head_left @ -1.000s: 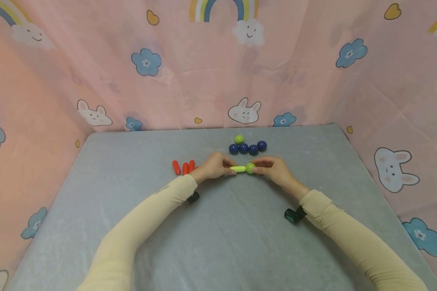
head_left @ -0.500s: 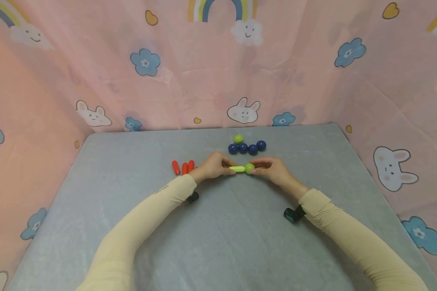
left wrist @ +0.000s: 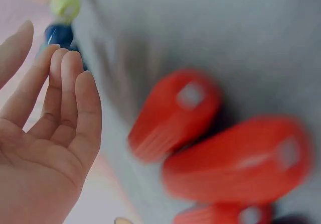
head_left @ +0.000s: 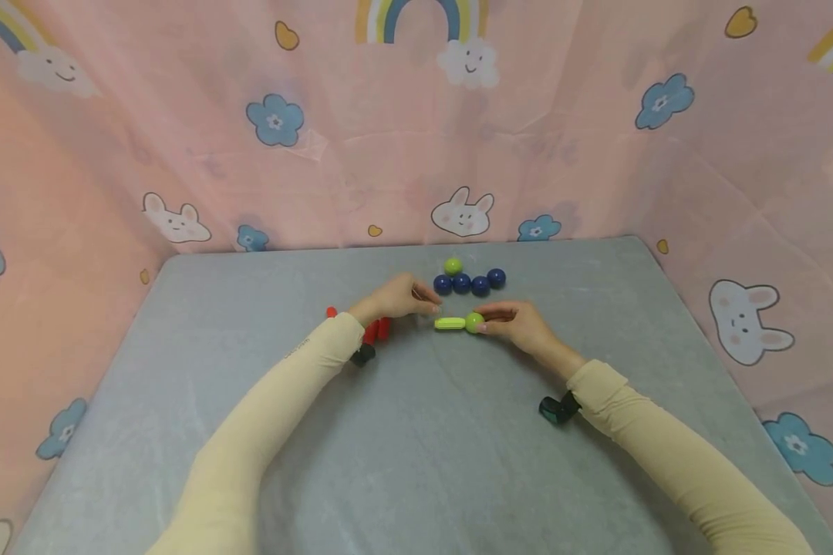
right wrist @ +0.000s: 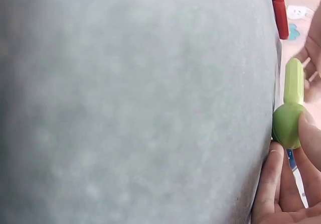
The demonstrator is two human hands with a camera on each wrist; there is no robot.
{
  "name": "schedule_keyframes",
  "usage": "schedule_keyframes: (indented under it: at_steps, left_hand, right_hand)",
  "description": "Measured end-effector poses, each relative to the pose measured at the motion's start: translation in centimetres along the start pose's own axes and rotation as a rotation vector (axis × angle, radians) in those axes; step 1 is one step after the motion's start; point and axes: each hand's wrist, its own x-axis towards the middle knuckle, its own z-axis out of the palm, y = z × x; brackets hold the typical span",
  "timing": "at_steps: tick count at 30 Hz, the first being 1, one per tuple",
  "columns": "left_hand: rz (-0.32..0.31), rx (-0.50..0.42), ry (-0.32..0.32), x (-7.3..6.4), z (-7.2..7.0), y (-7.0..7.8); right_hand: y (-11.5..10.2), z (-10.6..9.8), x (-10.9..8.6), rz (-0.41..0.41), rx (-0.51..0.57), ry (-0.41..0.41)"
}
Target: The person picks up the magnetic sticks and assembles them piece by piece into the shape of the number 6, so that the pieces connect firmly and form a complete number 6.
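Note:
In the head view, my right hand [head_left: 524, 324] pinches a green ball [head_left: 473, 322] between thumb and fingers. A yellow-green ribbed rod [head_left: 449, 324] extends leftward from that ball and looks joined to it in the right wrist view. My left hand [head_left: 399, 297] is off the rod, a little up and left of its free end, holding nothing. Its fingers look relaxed and slightly bent in the left wrist view. Several red rods [left wrist: 235, 158] lie on the table below that hand; in the head view the left wrist hides part of them.
Several dark blue balls [head_left: 461, 284] sit in a row behind the hands, with another green ball [head_left: 453, 266] just behind them. A grey cloth covers the table [head_left: 444, 447]. A pink patterned curtain [head_left: 361, 169] rises at its back and sides.
My left hand has let go of the yellow-green rod and moved up and left, over the red rods. The right hand keeps its hold on the green ball.

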Motion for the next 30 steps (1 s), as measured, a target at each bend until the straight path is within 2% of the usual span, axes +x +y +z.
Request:
schedule_keyframes:
  at_steps: [5, 10, 13, 18, 24, 30]
  left_hand:
    - [-0.021, -0.075, 0.120, 1.3, -1.6, -0.3]
    - [-0.008, -0.145, 0.209, 3.2, -1.9, -0.9]
    - [-0.009, -0.188, 0.225, 4.4, -1.9, -1.1]
    - [-0.049, -0.232, 0.244, 6.0, -1.8, -1.2]
    - [-0.060, -0.244, 0.257, 7.1, -1.3, -0.9]
    - [-0.063, -0.229, 0.282, 8.0, -0.6, -1.3]
  right_hand:
    - [0.2, 0.0, 0.2, 0.020, -0.030, 0.005]
    - [0.1, 0.1, 0.2, 0.032, -0.020, 0.008]
    - [0.0, 0.0, 0.2, 0.033, -0.009, 0.006]
    - [0.0, 0.0, 0.2, 0.041, -0.001, 0.001]
    - [-0.2, -0.1, 0.0, 0.039, -0.004, 0.000]
    - [-0.1, -0.1, 0.1, 0.052, -0.010, -0.001]
